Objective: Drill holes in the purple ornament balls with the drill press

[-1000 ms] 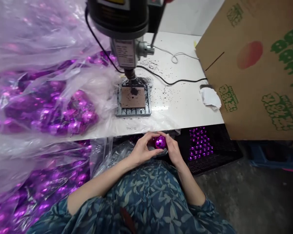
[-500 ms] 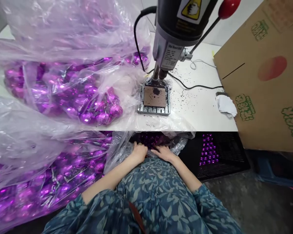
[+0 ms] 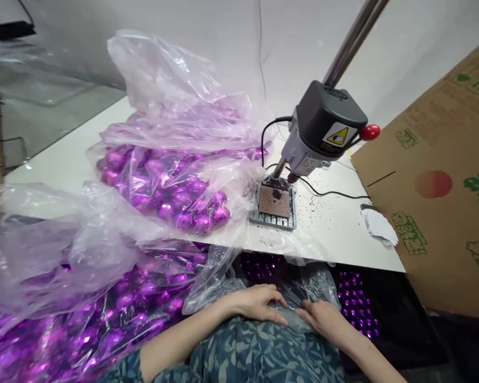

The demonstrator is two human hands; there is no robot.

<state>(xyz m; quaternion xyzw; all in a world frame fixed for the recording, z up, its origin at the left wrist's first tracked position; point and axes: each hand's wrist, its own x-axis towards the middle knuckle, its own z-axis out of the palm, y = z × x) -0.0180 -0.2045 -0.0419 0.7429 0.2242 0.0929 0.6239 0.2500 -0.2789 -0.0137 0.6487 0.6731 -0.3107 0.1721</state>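
A clear plastic bag (image 3: 211, 287) hangs below the table's front edge, its mouth spread around a dark space with shiny purple faceted balls (image 3: 259, 266) inside. My left hand (image 3: 259, 303) lies across the near part of this plastic, thumb and fingers apart, holding nothing that I can see. To its right, my right hand (image 3: 325, 319) has its fingers bent together on the plastic; some fingertips are hidden. Beyond my hands, a small bench drill (image 3: 323, 125) stands on the white table, with a brown board (image 3: 274, 201) on its slotted base.
Bags of purple balls (image 3: 175, 197) cover the table's left side, and another large bag (image 3: 115, 319) sits below. At right are a black crate (image 3: 399, 314) with purple balls, a cardboard box (image 3: 435, 213) and white paper (image 3: 379, 226). Dark shavings and a black cable lie near the drill.
My view has tilted up and swung left. Both hands have come back from the bag's opening towards my lap and shifted right; my left hand's fingers have spread.
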